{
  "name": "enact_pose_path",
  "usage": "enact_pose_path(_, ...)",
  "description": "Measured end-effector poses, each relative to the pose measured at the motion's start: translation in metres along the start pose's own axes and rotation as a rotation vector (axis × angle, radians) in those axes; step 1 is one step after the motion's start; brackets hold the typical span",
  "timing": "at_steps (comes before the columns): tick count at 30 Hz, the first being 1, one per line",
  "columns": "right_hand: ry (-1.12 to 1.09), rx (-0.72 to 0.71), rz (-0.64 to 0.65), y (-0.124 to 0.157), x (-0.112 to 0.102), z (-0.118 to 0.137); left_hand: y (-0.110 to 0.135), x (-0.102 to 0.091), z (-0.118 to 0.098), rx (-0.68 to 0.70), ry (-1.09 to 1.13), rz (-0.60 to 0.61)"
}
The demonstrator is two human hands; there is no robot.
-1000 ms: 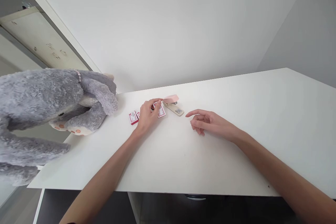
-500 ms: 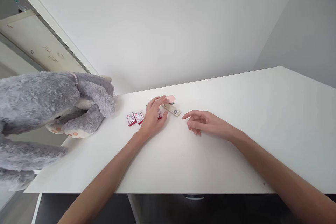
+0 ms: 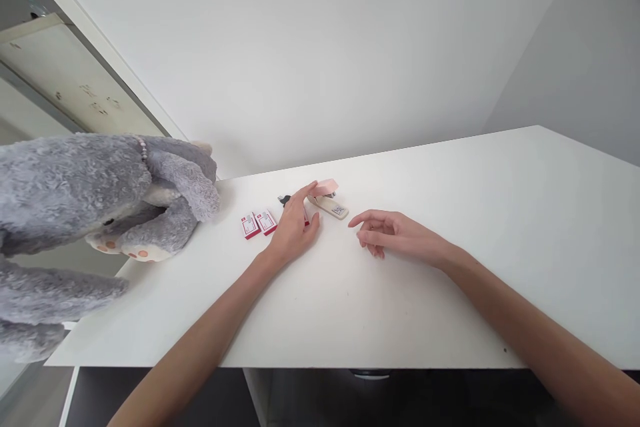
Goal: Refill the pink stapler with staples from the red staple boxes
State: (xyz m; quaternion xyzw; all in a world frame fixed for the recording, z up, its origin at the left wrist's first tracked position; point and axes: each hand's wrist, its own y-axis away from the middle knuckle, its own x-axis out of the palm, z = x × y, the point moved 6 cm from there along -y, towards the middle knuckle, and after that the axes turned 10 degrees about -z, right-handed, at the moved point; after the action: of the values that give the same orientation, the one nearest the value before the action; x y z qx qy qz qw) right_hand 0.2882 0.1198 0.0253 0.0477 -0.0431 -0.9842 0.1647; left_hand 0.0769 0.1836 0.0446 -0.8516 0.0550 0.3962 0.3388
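My left hand point(image 3: 296, 227) lies on the white table point(image 3: 450, 260) with its fingers stretched out, fingertips touching the pink top of a small stapler point(image 3: 327, 199) that is hinged open. The hand partly covers a red-and-white staple box point(image 3: 305, 217). Two more small staple boxes point(image 3: 258, 223) lie just left of it, and a small dark object point(image 3: 284, 199) shows behind the fingers. My right hand point(image 3: 393, 232) rests on the table to the right of the stapler, fingers loosely curled and apart, holding nothing.
A large grey plush toy point(image 3: 90, 200) lies on the table's left end and hangs over the edge. A white wall stands behind the table. The near table edge runs along the bottom, with a dark gap below.
My left hand has opened out from a pinch over the staple box, and its fingers now reach to the stapler's pink top. The right hand has barely moved.
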Motion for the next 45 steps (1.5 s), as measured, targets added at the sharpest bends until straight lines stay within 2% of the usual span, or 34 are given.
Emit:
enact_pose_path(6,-0.016,-0.004,0.002,0.0,0.001,0.001,0.002,-0.012,-0.009,0.144,-0.032,-0.242)
enact_pose_path(8,-0.012,-0.008,0.005,0.0,0.001,0.002,0.005,-0.01,-0.014,0.161,-0.039,-0.184)
enact_pose_path(13,0.0,-0.018,0.01,0.0,0.001,0.001,0.016,0.009,-0.025,0.211,-0.126,0.177)
enact_pose_path(16,0.006,-0.014,0.008,-0.001,0.001,0.001,0.018,0.014,-0.025,0.217,-0.196,0.253)
enact_pose_path(22,0.008,-0.003,0.001,-0.001,0.0,0.0,0.017,0.016,-0.02,0.174,-0.244,0.278)
enact_pose_path(27,0.0,-0.002,0.003,0.0,0.0,-0.002,0.014,0.012,-0.014,0.107,-0.294,0.184)
enact_pose_path(32,0.005,0.004,-0.001,-0.001,0.0,-0.003,0.015,0.012,-0.01,0.103,-0.316,0.142)
enact_pose_path(35,-0.005,-0.004,0.005,0.0,0.001,-0.001,0.016,0.011,-0.015,0.16,-0.293,0.123)
enact_pose_path(41,0.006,-0.015,0.016,-0.001,0.001,0.0,0.024,0.014,-0.04,0.408,-0.102,0.139)
enact_pose_path(45,0.0,-0.022,0.024,-0.002,0.0,-0.002,0.028,0.015,-0.048,0.449,-0.051,0.136)
